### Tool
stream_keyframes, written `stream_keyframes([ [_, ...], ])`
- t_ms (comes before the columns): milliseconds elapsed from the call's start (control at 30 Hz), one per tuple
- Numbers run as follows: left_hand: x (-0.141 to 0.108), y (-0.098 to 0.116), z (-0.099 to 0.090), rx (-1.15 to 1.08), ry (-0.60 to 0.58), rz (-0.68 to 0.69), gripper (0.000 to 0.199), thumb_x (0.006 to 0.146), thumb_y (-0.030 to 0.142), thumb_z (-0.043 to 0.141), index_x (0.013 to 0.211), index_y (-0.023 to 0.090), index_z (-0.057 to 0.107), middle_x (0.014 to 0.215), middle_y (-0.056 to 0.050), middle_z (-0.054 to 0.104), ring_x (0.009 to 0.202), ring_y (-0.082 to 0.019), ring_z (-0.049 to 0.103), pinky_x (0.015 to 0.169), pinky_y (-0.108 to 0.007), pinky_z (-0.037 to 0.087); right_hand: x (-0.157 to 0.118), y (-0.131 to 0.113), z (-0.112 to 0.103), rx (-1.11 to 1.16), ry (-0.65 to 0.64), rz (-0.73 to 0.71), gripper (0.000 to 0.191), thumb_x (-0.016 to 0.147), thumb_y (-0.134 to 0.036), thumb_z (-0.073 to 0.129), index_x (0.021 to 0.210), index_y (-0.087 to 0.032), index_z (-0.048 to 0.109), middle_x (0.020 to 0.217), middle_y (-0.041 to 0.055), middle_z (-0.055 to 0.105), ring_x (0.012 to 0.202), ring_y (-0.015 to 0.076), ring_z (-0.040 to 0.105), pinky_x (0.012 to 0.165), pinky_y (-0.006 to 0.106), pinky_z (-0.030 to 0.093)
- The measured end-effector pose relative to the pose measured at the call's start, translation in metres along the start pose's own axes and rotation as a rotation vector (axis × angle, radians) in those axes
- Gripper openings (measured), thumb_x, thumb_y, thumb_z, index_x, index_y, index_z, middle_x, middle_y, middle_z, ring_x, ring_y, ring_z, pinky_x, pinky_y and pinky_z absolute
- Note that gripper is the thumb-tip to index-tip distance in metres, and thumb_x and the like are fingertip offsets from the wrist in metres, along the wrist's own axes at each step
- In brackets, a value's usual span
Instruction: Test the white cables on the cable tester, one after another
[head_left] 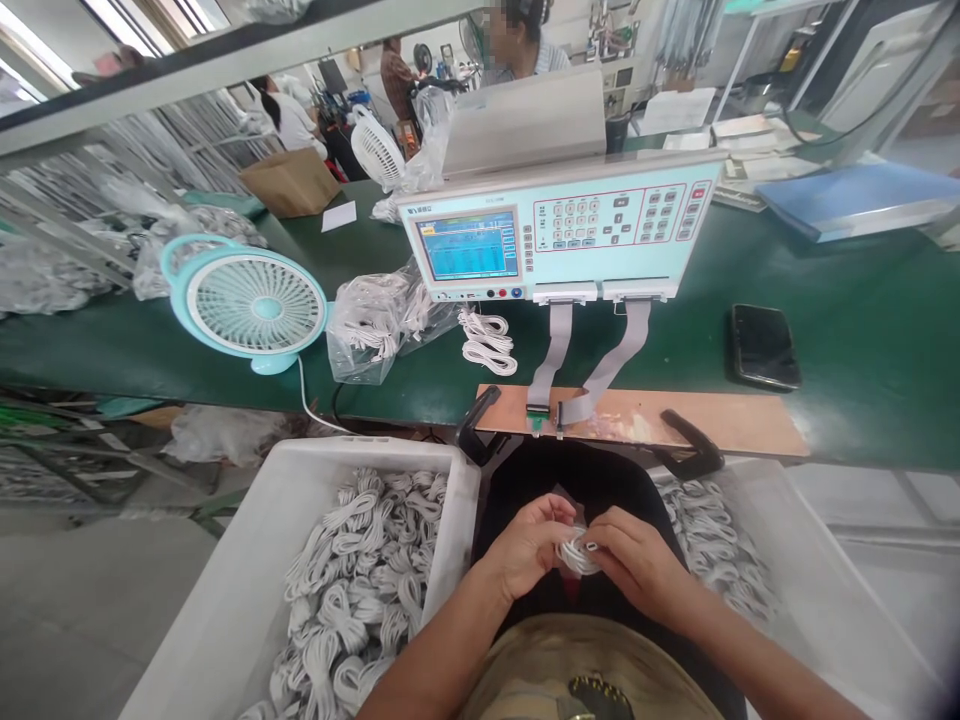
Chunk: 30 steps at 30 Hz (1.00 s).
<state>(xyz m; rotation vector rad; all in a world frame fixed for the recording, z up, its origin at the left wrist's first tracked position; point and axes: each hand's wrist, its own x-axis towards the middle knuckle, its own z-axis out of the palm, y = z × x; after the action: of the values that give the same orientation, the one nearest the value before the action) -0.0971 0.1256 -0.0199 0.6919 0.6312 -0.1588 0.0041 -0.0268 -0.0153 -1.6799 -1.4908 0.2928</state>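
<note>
The smooth green worktop (667,355) runs out of view; below its front edge, two white plastic bins (217,580) of looped cables (375,555) are cut off. Between them, the left hand (531,542) and right hand (637,562) pinch a rounded pale cable coil (574,553), partly hidden; the filmy plastic (568,501) there is indistinct.

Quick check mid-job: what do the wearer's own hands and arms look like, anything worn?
The left hand and right hand are gloveless; no sleeves, watch or cables show on either arm. The brownish top bears a black-and-yellow marking.
</note>
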Motion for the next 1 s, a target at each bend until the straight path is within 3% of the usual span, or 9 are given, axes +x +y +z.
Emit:
stream_keyframes([
  [133,-0.003,-0.007,0.003,0.041,-0.020,0.034,0.028,0.058,0.015,0.070,0.085,0.016,0.062,0.076,0.002,0.055,0.060,-0.009,0.053,0.058,-0.024,0.046,-0.002,0.003,0.003,0.044,0.097,0.097,0.013,0.094,-0.016,0.038,0.086,-0.020,0.048,0.078,0.0037,0.053,0.069,0.0160,0.050,0.062,0.029,0.041],
  [233,-0.005,-0.010,0.003,0.304,-0.053,0.129,0.030,0.061,0.016,0.068,0.091,0.014,0.066,0.073,-0.001,0.059,0.062,-0.011,0.053,0.061,-0.023,0.044,-0.001,0.007,0.007,0.089,0.137,0.224,0.016,0.095,-0.019,0.036,0.083,-0.021,0.046,0.075,0.0021,0.050,0.065,0.0155,0.048,0.060,0.028,0.039],
  [333,-0.004,-0.002,0.005,0.540,-0.018,0.207,0.021,0.066,0.022,0.069,0.084,0.012,0.068,0.066,0.000,0.057,0.060,-0.010,0.049,0.060,-0.023,0.040,0.005,0.012,0.012,0.086,0.146,0.261,0.019,0.096,-0.023,0.037,0.080,-0.021,0.047,0.073,0.0017,0.050,0.064,0.0159,0.047,0.060,0.029,0.039],
  [433,0.003,0.011,0.009,0.611,0.063,0.300,0.019,0.068,0.030,0.069,0.069,0.011,0.065,0.062,0.002,0.054,0.058,-0.009,0.046,0.058,-0.022,0.037,0.017,0.017,0.014,0.110,0.177,0.277,0.020,0.095,-0.027,0.039,0.080,-0.021,0.051,0.073,0.0020,0.053,0.066,0.0161,0.050,0.061,0.028,0.040],
  [567,0.019,0.017,0.008,0.525,0.211,0.404,0.024,0.070,0.034,0.066,0.064,0.012,0.061,0.057,0.003,0.050,0.055,-0.009,0.042,0.053,-0.021,0.034,0.034,0.028,0.016,0.148,0.237,0.365,0.025,0.092,-0.036,0.046,0.076,-0.021,0.059,0.068,0.0013,0.056,0.064,0.0168,0.051,0.061,0.028,0.040],
  [767,0.043,0.011,-0.006,0.340,0.324,0.457,0.030,0.069,0.041,0.068,0.067,0.012,0.062,0.060,0.001,0.054,0.055,-0.010,0.046,0.051,-0.020,0.038,0.061,0.042,0.028,0.419,0.356,0.566,0.032,0.079,-0.049,0.061,0.071,-0.018,0.066,0.069,0.0037,0.063,0.066,0.0206,0.055,0.062,0.029,0.043],
  [1000,0.043,0.022,-0.008,0.197,0.282,0.380,0.041,0.063,0.048,0.073,0.077,0.011,0.064,0.061,-0.001,0.058,0.052,-0.013,0.052,0.046,-0.025,0.045,0.079,0.044,0.033,0.554,0.376,0.637,0.036,0.076,-0.051,0.063,0.068,-0.016,0.067,0.063,0.0023,0.062,0.058,0.0181,0.053,0.055,0.027,0.041],
])
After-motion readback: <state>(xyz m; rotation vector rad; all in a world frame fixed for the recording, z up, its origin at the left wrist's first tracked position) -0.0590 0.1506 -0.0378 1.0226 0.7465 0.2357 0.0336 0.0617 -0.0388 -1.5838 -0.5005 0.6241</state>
